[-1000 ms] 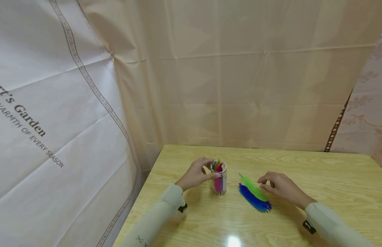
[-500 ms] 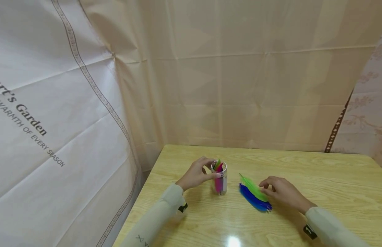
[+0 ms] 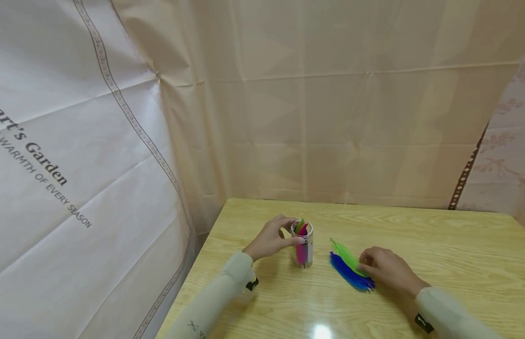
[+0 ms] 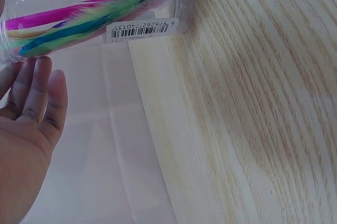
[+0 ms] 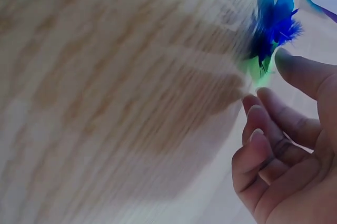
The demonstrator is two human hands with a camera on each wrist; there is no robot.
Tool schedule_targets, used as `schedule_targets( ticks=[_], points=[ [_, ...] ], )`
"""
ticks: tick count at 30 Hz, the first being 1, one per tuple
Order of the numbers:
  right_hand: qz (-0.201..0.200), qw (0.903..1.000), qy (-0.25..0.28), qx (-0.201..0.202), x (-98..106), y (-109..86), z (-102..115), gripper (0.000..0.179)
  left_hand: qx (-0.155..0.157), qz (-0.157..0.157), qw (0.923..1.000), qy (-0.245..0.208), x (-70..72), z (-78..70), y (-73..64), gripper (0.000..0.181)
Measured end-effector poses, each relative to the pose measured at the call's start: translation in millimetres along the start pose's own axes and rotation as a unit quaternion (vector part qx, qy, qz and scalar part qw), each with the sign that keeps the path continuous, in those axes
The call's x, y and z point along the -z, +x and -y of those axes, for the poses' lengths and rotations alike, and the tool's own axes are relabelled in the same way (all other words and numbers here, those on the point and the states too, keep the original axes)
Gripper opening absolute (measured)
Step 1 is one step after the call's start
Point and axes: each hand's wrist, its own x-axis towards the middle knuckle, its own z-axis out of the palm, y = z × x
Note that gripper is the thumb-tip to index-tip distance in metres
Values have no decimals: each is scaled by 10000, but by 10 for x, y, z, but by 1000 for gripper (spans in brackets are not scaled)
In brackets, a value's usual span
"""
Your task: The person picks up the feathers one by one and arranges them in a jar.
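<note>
A clear jar (image 3: 310, 254) stands upright on the table, its rim held between the thumb and fingers of my left hand (image 3: 272, 239). Inside it are several coloured feathers (image 4: 68, 17), magenta, green and teal among them, and a barcode label (image 4: 142, 30) shows on its side. To the jar's right lie a light green feather (image 3: 344, 254) and a dark blue feather (image 3: 350, 275), side by side. My right hand (image 3: 389, 269) is at the green feather's right edge. In the right wrist view, its thumb and index fingertip are apart, with the green feather's end just beyond them.
The wooden table (image 3: 453, 254) extends right and behind the jar. A beige cloth (image 3: 330, 117) hangs along its back edge, and a white printed cloth (image 3: 97, 165) hangs at the left. Light glares off the tabletop near the front.
My right hand has moved slightly down and closer to the green feather's edge. The left hand keeps its grip on the jar, and both feathers on the table lie as before.
</note>
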Motion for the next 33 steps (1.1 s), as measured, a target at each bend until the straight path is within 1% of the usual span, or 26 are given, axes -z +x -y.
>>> schedule_targets(
  ticks=[4, 7, 15, 21, 25, 33],
  points=[
    [39, 9999, -103, -78, -6, -14, 16, 27, -22, -14, 10000, -8, -9, 6, -7, 54],
    [101, 9998, -43, -164, -6, -29, 26, 26, -15, -10, 10000, -17, -20, 12, -15, 54],
    [218, 9996, 186, -60, -51, -17, 29, 14, -13, -19, 10000, -7, -10, 26, -7, 53],
    [244, 9992, 311, 102, -59, -21, 34, 14, -1, 3, 10000, 2, -5, 36, 6, 53],
    [140, 9991, 355, 198, -45, -47, 35, 14, 16, 22, 10000, 59, -11, 49, -3, 53],
    [-326, 9975, 614, 144, 11, -84, 62, 10, -67, 0, 10000, 54, -11, 53, 5, 53]
  ],
)
